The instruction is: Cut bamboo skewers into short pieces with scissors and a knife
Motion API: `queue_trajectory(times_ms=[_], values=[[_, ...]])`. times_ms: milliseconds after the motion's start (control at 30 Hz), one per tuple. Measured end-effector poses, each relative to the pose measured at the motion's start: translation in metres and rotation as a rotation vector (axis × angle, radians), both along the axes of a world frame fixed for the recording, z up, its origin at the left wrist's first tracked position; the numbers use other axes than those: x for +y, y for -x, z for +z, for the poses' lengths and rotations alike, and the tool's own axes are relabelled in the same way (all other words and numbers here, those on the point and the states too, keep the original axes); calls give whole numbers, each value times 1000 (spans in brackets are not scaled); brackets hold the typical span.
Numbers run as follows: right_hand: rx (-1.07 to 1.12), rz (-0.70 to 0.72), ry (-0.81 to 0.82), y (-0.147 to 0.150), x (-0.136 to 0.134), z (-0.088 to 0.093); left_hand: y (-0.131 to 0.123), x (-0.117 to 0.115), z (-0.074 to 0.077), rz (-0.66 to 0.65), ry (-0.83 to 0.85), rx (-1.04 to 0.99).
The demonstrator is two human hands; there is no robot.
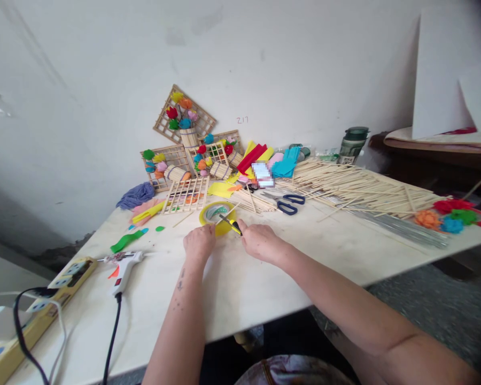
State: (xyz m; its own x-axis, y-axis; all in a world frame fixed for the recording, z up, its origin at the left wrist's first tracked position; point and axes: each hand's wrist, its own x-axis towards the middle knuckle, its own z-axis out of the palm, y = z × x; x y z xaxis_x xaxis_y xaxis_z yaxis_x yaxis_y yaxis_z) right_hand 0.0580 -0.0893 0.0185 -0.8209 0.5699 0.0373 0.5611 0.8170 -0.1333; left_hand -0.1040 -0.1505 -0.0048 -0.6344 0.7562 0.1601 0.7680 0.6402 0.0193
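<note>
My right hand is closed around the handle of a yellow-and-black utility knife. Its blade points away to the left, over a roll of yellow tape lying flat on the table. Close to the roll's near left side, my left hand is closed, its fingertips pinching the near end of a thin wooden stick. The stick slants up to the right across the roll, and the blade meets or crosses it; whether it touches I cannot tell. Blue-handled scissors lie beyond my right hand.
A white glue gun and a power strip with cords are at left. Stick lattices with colourful flowers stand at the back. Many wooden sticks, a green bottle and paper flowers are at right.
</note>
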Motion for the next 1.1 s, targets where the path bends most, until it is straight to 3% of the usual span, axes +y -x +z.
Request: queue_trajectory(times_ms=[233,500,767,1100], values=[[13,-5,-18,6,0,-1,4,-3,-3,-116,46,121],[7,-16,-15,22,7,1,5,-2,-4,-129,72,125],[-33,-22,58,6,2,15,-2,-1,-2,-34,43,43],[-14,-11,29,-1,0,7,-1,-4,-6,-134,77,119]])
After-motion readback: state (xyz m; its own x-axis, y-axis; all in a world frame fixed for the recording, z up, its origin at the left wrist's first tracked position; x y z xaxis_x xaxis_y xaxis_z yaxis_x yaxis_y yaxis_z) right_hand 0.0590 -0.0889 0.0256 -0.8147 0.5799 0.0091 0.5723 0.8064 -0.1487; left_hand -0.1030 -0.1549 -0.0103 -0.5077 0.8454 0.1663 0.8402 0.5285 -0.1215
